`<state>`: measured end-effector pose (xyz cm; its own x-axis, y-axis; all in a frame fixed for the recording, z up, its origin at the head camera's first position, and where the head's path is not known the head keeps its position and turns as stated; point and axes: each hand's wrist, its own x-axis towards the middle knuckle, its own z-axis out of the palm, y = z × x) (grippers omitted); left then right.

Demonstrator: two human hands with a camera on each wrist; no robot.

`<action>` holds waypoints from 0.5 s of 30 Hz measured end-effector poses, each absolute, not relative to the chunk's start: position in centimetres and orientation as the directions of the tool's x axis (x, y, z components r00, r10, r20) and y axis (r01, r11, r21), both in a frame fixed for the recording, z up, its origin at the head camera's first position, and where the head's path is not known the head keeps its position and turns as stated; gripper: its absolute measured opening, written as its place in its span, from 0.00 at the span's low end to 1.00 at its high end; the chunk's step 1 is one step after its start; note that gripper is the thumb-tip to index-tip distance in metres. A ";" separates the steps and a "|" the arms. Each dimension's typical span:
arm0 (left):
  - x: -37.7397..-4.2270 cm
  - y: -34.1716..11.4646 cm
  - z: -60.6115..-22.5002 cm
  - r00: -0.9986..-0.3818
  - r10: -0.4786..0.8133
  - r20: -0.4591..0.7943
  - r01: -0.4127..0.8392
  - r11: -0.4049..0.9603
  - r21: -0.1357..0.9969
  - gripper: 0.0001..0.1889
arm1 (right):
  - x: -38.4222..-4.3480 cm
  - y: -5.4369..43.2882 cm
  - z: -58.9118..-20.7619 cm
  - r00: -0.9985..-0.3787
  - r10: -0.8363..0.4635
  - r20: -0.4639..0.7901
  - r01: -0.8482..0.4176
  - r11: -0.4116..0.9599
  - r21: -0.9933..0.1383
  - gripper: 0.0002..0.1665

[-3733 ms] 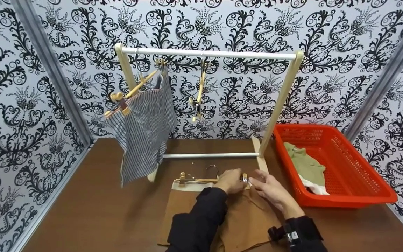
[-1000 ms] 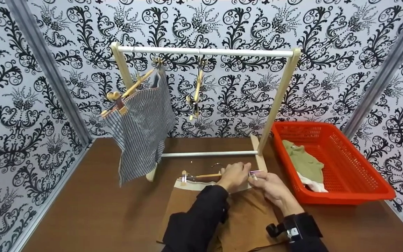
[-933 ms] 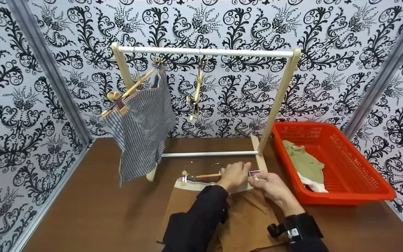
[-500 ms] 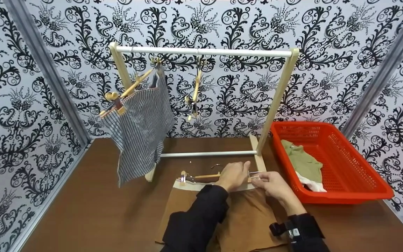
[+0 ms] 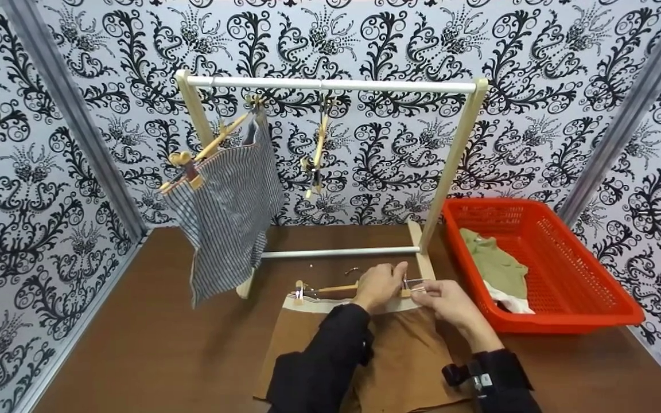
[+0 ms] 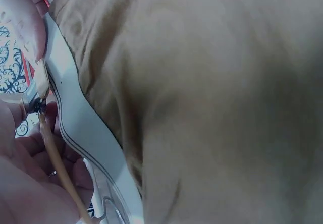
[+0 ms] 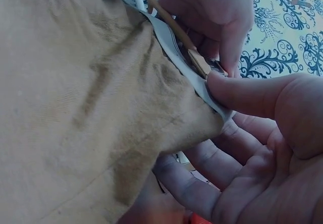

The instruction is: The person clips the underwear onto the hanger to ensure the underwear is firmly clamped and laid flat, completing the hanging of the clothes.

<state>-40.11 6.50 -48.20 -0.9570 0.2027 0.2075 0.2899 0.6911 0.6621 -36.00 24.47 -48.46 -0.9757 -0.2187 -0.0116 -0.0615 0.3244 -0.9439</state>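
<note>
Brown shorts point(image 5: 405, 355) with a white waistband point(image 6: 81, 113) lie on the table. A wooden clip hanger point(image 5: 336, 288) lies along the waistband, its left clip point(image 5: 299, 293) on the fabric. My left hand point(image 5: 379, 287) grips the hanger near its right clip point(image 7: 199, 62), fingers around the wooden bar and thumb at the clip. Beside it, my right hand point(image 5: 451, 304) pinches the waistband's right corner between thumb and fingers, with the thumb next to that clip. Whether the right clip bites the cloth cannot be made out.
Behind the hands stands a rack with a white top rail point(image 5: 388, 86). Striped cloth point(image 5: 236, 212) hangs on its left, and another clip hanger point(image 5: 319, 149) hangs mid-rail. To the right, a red basket point(image 5: 588, 275) holds a green and white garment point(image 5: 497, 267).
The waistband's right part, earlier folded or hidden, now lies drawn up straight along the hanger. Over the last second both hands stay nearly in place, with slight shifts at the right clip.
</note>
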 end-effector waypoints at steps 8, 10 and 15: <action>-40.1 6.3 -47.4 -0.980 0.113 0.162 0.197 0.624 0.756 0.24 | -35.7 24.6 -48.2 -0.973 -0.229 -0.041 -0.045 0.361 -0.931 0.19; -40.1 6.3 -47.2 -0.981 0.095 0.168 0.191 0.612 0.767 0.24 | -35.7 24.7 -48.1 -0.972 -0.231 -0.046 -0.039 0.349 -0.936 0.20; -40.1 6.4 -47.0 -0.981 0.066 0.180 0.183 0.605 0.775 0.24 | -35.9 24.9 -48.2 -0.971 -0.231 -0.068 -0.006 0.304 -0.953 0.20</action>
